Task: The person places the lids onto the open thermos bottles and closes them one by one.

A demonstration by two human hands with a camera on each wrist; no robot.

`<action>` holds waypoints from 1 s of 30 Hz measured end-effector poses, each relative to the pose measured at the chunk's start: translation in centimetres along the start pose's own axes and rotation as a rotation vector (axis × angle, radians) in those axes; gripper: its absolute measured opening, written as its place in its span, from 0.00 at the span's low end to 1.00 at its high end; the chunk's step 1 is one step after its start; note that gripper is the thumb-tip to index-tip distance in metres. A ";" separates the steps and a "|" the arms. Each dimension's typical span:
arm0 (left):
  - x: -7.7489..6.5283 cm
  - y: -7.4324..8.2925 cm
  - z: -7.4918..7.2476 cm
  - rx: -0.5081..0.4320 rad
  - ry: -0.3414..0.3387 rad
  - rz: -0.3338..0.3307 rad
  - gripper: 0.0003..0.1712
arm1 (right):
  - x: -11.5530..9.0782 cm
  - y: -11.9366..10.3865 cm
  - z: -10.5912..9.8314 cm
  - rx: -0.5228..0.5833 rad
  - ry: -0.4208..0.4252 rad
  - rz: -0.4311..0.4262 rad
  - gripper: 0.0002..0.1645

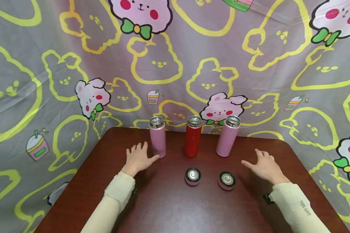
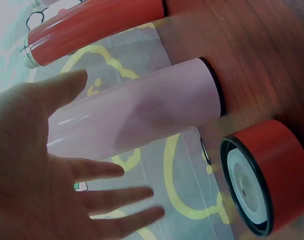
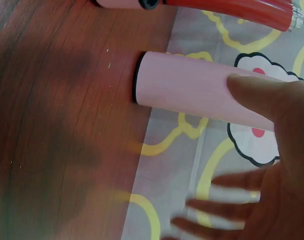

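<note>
Three uncapped thermos bottles stand upright in a row: a pink bottle (image 1: 158, 141) at left, a red bottle (image 1: 192, 141) in the middle and another pink bottle (image 1: 227, 139) at right. My left hand (image 1: 137, 160) is spread beside the left pink bottle, thumb toward its lower part, holding nothing. To the right of the right pink bottle, my right hand (image 1: 264, 166) is held with fingers apart and nothing in it. Two pink lids (image 1: 193, 176) (image 1: 227, 181) lie inner side up in front of the bottles. The left wrist view shows a red lid (image 2: 284, 175), hidden by my left hand in the head view.
The dark brown wooden table (image 1: 189, 210) carries all of these. Right behind the bottles hangs a grey curtain (image 1: 175, 71) with yellow and pink cartoon prints, which also runs along both sides of the table.
</note>
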State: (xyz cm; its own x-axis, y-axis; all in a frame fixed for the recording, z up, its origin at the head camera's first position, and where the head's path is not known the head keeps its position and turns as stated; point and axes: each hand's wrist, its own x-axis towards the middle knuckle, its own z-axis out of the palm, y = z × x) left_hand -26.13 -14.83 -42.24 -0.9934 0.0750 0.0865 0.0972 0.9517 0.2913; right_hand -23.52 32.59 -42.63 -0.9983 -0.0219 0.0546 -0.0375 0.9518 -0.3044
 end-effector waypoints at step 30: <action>4.8 2.3 0.3 -0.678 0.218 -0.059 0.55 | -2.6 -3.0 5.5 0.106 -0.158 -0.453 0.52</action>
State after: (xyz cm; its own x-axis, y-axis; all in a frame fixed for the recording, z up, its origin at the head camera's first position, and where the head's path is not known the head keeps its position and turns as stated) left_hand -30.66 -12.19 -41.44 -0.9704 -0.0993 0.2202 0.1304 0.5520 0.8236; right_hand -21.08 28.09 -47.11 -0.8749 -0.4804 0.0613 -0.4657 0.7995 -0.3793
